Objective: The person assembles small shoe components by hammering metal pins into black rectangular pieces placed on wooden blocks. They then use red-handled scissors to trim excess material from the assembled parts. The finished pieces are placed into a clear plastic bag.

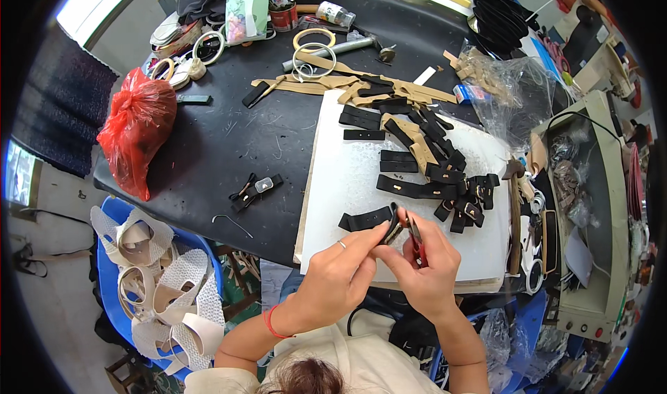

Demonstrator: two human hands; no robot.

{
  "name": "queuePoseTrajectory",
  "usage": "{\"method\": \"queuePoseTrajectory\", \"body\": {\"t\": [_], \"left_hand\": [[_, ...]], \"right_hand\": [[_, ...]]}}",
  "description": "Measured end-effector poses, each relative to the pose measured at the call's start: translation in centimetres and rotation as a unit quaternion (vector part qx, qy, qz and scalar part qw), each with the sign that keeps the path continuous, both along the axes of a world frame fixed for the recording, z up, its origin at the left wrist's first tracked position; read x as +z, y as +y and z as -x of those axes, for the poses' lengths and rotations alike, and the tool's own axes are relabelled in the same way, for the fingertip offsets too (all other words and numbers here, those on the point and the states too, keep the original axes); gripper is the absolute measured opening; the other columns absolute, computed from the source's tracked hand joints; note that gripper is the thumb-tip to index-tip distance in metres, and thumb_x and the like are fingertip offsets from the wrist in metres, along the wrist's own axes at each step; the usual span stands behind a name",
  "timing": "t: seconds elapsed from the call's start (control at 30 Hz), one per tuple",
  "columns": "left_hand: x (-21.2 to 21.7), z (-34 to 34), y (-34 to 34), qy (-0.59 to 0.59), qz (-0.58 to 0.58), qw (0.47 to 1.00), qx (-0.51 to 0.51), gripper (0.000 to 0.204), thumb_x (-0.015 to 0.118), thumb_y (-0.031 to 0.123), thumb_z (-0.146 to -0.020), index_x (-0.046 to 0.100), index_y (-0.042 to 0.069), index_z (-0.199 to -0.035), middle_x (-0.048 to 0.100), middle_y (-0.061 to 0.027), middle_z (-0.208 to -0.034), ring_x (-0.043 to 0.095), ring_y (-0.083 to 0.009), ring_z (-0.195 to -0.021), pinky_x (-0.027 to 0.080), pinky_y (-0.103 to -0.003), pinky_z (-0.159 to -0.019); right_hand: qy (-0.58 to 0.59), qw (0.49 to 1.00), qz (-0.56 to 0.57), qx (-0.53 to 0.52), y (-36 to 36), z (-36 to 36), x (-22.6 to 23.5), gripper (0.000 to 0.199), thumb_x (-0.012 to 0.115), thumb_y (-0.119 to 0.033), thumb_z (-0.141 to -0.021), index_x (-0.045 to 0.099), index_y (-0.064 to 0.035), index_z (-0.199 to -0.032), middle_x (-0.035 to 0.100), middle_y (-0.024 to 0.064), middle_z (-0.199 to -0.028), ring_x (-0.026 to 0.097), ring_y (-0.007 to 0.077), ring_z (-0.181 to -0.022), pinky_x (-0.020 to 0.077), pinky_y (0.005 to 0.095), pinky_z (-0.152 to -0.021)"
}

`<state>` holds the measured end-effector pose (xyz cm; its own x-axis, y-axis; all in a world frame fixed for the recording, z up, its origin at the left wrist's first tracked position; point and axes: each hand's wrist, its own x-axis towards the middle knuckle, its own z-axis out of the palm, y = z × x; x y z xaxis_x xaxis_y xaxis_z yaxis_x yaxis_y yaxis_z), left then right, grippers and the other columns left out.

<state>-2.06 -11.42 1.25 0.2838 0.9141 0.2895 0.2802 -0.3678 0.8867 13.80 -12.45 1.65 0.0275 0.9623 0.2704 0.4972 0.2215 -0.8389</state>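
Observation:
My left hand (338, 276) pinches a black strap (366, 219) by its folded end, just above the near edge of the white cutting board (347, 178). My right hand (432, 269) grips a red-handled tool (417, 240) whose tip meets the strap's fold. A pile of black strap pieces with small buckles (458, 185) lies on the board to the right of my hands. Tan strap pieces (410, 140) are mixed into that pile.
A red plastic bag (137, 130) sits at the black table's left edge. Tape rolls (314, 46), a metal tool (333, 50) and bottles stand at the back. A blue bin of white sandal uppers (163, 283) is below left. A machine (590, 206) stands right.

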Motion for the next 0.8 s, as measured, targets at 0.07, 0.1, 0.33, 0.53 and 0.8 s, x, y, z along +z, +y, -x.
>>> {"method": "queuePoseTrajectory", "body": {"t": [0.07,0.1,0.33,0.53,0.8], "left_hand": [[-0.1,0.5,0.0,0.015,-0.040,0.999,-0.018,0.037,0.057,-0.009,-0.080,0.058,-0.005,-0.117,0.066,-0.0200,-0.100,0.067,-0.0320,-0.082,0.054,-0.036,-0.070],[-0.3,0.6,0.2,0.029,-0.056,0.998,-0.023,0.037,0.057,-0.009,-0.080,0.058,-0.005,-0.117,0.066,-0.0200,-0.100,0.067,-0.0325,-0.082,0.054,-0.036,-0.070],[-0.8,2.9,2.5,0.086,-0.061,0.987,0.123,0.024,0.060,-0.004,-0.082,0.063,-0.002,-0.105,0.067,-0.0155,-0.092,0.066,-0.0315,-0.079,0.052,-0.037,-0.068],[-1.8,2.4,4.0,0.136,-0.062,0.988,0.048,0.015,0.066,0.007,-0.083,0.068,0.004,-0.098,0.064,-0.0114,-0.089,0.057,-0.0282,-0.085,0.045,-0.036,-0.075],[-4.0,1.2,13.4,0.198,-0.219,0.955,0.037,0.016,0.064,0.006,-0.084,0.068,0.006,-0.100,0.062,-0.0067,-0.097,0.054,-0.0276,-0.088,0.045,-0.037,-0.079]], "right_hand": [[-0.046,0.998,-0.027,0.020,0.2,0.0,-0.1,0.046,0.079,-0.005,-0.073,0.062,-0.0018,-0.116,0.065,0.0090,-0.091,0.049,0.0072,-0.054,0.0423,0.0214,-0.047],[-0.056,0.998,-0.033,0.021,0.2,0.0,-0.2,0.045,0.080,-0.005,-0.072,0.063,-0.0018,-0.114,0.065,0.0088,-0.090,0.049,0.0074,-0.054,0.0431,0.0220,-0.047],[-0.039,0.999,0.016,-0.014,0.3,-1.7,0.7,0.027,0.076,-0.001,-0.071,0.064,-0.0019,-0.095,0.061,0.0009,-0.075,0.046,0.0026,-0.055,0.0368,0.0186,-0.047],[0.050,0.989,0.127,-0.052,0.1,-2.5,0.1,0.022,0.078,-0.004,-0.075,0.064,-0.0004,-0.092,0.056,-0.0033,-0.068,0.043,0.0013,-0.055,0.0343,0.0178,-0.050],[0.115,0.981,0.154,-0.012,0.0,-3.3,-1.2,0.026,0.076,-0.010,-0.080,0.068,0.0012,-0.102,0.058,-0.0013,-0.070,0.047,0.0030,-0.061,0.0375,0.0196,-0.053]]}}
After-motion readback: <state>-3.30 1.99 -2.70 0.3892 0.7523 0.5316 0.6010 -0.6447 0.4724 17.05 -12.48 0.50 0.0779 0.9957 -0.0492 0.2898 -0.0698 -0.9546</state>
